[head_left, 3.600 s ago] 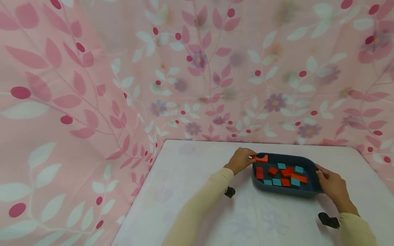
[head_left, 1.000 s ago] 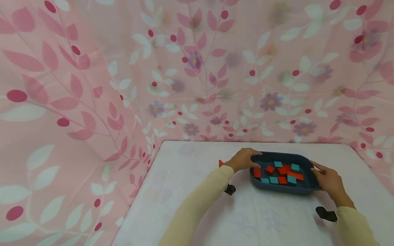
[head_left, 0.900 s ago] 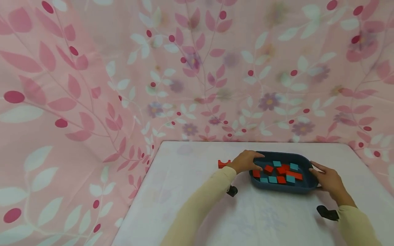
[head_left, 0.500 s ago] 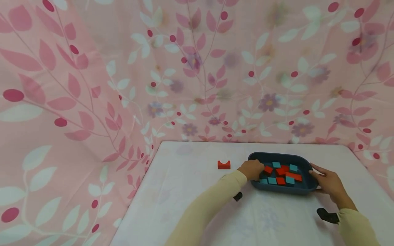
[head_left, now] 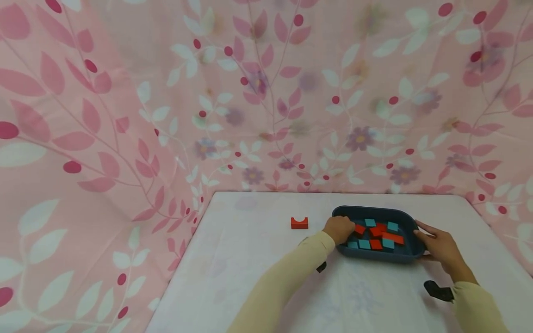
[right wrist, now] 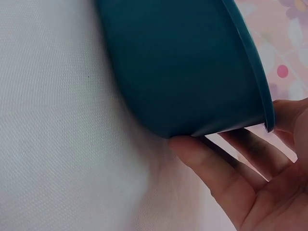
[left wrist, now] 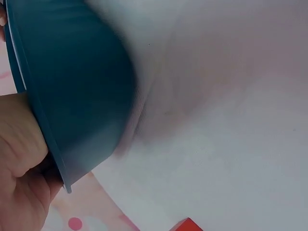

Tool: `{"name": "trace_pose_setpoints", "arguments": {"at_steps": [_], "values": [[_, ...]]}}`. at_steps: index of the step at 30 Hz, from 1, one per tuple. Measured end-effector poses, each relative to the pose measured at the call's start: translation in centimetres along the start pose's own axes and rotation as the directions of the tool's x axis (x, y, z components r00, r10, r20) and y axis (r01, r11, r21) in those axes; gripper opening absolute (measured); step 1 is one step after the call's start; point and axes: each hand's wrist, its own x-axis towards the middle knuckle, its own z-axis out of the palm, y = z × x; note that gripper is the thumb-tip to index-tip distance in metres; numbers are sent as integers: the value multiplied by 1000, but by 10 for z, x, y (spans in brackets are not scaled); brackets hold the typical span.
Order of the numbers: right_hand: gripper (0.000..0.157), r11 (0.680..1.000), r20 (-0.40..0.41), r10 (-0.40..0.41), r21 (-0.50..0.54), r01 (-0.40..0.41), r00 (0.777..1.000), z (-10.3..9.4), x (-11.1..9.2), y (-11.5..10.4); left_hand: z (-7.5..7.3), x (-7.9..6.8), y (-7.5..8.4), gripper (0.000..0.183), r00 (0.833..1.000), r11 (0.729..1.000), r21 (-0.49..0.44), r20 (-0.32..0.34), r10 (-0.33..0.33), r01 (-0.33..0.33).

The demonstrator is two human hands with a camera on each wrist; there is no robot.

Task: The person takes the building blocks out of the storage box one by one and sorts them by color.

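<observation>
In the head view, a dark blue tray point(head_left: 385, 255) on the table holds several red and light blue blocks. My left hand point(head_left: 339, 229) reaches over its left end, fingers bent down inside and covering that corner. The left wrist view shows this hand point(left wrist: 21, 159) over the tray's rim point(left wrist: 45, 130), with the fingertips hidden behind the wall; I cannot tell what they hold. My right hand point(head_left: 443, 247) grips the right end, thumb at the rim. Its fingers point(right wrist: 216, 173) lie against the tray's outer wall point(right wrist: 183, 72) in the right wrist view.
Left of the tray, a red block with a curved notch point(head_left: 299, 224) stands on the white-covered table point(head_left: 250, 259). Pink floral cloth point(head_left: 266, 115) hangs behind the table and along its left side. A black wrist-camera mount point(head_left: 438, 291) juts from the right sleeve.
My left hand took the notched red block from the tray, set it on the table to the left, and let go. It then returned to the tray's left end. My right hand stays at the tray.
</observation>
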Motion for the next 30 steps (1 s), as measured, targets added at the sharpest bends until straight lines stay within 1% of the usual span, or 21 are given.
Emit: {"name": "trace_pose_setpoints", "arguments": {"at_steps": [2, 5, 10, 13, 16, 18, 20, 24, 26, 30], "values": [[73, 1000, 0, -7, 1, 7, 1000, 1, 0, -2, -2, 0, 0, 20, 1000, 999, 33, 3, -4, 4], [73, 1000, -4, -10, 5, 10, 1000, 2, 1, -4, -2, -1, -2, 21, 1000, 998, 67, -11, 7, -6], [73, 1000, -3, 8, 16, -8, 1000, 2, -1, -2, 3, -2, -4, 22, 998, 998, 37, -39, 58, -57], [73, 1000, -4, 10, 23, -10, 1000, 2, -2, -1, 3, -2, -4, 22, 998, 999, 17, -34, 51, -50], [73, 1000, -2, 7, 22, -7, 1000, 3, -1, -2, 4, -3, -3, 19, 999, 999, 34, -14, 37, -36], [73, 1000, -1, 8, 19, -8, 1000, 4, -1, -2, 4, -3, -2, 19, 999, 998, 46, -4, 48, -48], [73, 1000, -2, 10, 18, -10, 1000, 4, -1, -2, 4, -4, -2, 20, 997, 996, 51, 3, 73, -74], [71, 1000, -6, 22, 8, -22, 1000, 4, -2, -4, 6, -5, -5, 25, 994, 994, 14, -23, 105, -104], [71, 1000, -7, 24, 0, -24, 1000, 4, -2, -5, 6, -5, -6, 27, 992, 993, -5, -56, 114, -115], [72, 999, -5, 33, -1, -33, 999, 3, -4, -5, 6, -4, -10, 38, 985, 991, -23, -119, 127, -131]]}}
